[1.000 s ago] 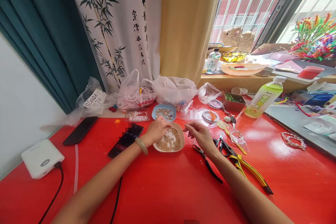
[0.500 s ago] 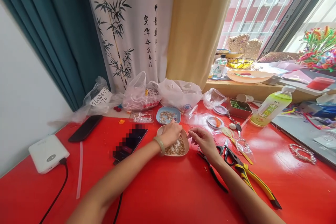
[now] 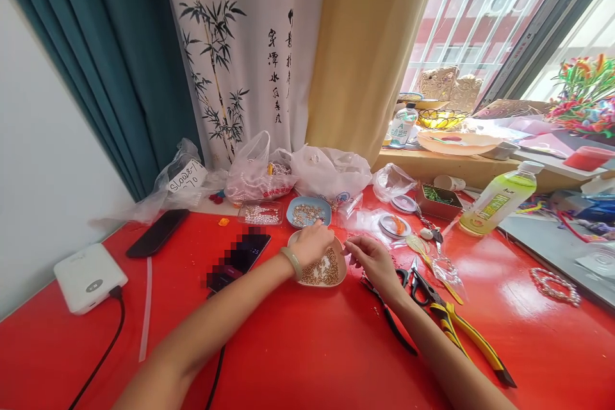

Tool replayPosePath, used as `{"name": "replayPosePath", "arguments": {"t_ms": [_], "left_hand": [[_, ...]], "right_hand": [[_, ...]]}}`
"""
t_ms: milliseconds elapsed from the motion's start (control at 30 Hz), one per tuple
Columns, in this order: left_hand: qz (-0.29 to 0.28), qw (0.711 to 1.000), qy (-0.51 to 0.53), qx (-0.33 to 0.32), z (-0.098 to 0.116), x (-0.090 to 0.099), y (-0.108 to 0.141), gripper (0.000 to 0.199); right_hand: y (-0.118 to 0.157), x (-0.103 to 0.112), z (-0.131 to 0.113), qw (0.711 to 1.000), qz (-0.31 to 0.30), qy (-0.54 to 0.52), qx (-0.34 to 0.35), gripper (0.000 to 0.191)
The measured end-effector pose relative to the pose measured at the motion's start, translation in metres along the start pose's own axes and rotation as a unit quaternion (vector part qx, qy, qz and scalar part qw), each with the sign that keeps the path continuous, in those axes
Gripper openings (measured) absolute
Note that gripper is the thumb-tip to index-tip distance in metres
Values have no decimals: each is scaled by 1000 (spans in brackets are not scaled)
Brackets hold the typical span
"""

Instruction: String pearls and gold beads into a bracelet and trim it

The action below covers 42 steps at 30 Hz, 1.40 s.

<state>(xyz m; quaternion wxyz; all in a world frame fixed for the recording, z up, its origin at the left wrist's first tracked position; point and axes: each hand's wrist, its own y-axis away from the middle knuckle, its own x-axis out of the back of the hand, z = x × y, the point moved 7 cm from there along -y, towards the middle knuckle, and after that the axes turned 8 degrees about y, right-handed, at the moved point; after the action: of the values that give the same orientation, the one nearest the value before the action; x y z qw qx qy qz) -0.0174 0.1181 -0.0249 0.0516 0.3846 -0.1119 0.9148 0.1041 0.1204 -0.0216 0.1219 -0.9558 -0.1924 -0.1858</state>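
Observation:
My left hand [image 3: 311,246], with a bangle at the wrist, is over the upper part of a shallow dish [image 3: 342,270] of small gold beads [image 3: 323,271]. Its fingers are pressed together on something I cannot make out. Just right of the dish rim, my right hand [image 3: 369,256] has thumb and forefinger pinched; what they hold is too small to name. Behind the dish stand a blue dish [image 3: 289,213] of beads and a clear tray [image 3: 262,213] of pale beads.
Black-handled pliers [image 3: 398,330], scissors [image 3: 418,288] and yellow-black pliers [image 3: 473,339] lie around my right forearm. Phones [image 3: 156,234] [image 3: 252,253] and a white device [image 3: 90,278] are on the left. A green-labelled bottle [image 3: 502,198] and bead bracelets [image 3: 555,286] are on the right.
The view has shifted very slightly. Both hands keep nearly the same place and pose beside the bead dish.

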Motion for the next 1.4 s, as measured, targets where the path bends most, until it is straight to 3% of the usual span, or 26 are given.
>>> {"name": "replayPosePath", "arguments": {"t_ms": [233,367,433,500,600,667,767,1167,1400], "left_hand": [[23,999,-25,3,0,5,-3,14],[22,999,24,5,1,16,2,15],[9,994,103,18,1,20,10,15],[13,950,306,62,-4,22,22,14],[11,850,515,108,-9,20,41,16],[11,798,589,128,-13,16,49,17],[22,757,638,141,-18,12,54,17],[23,718,678,155,-19,3,52,16],[17,727,668,157,-20,2,52,16]], "right_hand": [[3,-2,-9,1000,-5,0,2,24],[8,-8,-16,999,-38,-22,-8,25],[11,-14,-18,997,-59,-47,-20,24],[14,-19,-21,994,-76,-72,-28,24],[21,-27,-27,990,-98,-98,-36,23],[26,-32,-32,987,-113,-107,-40,22],[30,-37,-36,983,-130,-119,-49,24],[32,-42,-27,971,-146,-164,-99,21],[33,-43,-26,970,-148,-163,-105,20]]}}
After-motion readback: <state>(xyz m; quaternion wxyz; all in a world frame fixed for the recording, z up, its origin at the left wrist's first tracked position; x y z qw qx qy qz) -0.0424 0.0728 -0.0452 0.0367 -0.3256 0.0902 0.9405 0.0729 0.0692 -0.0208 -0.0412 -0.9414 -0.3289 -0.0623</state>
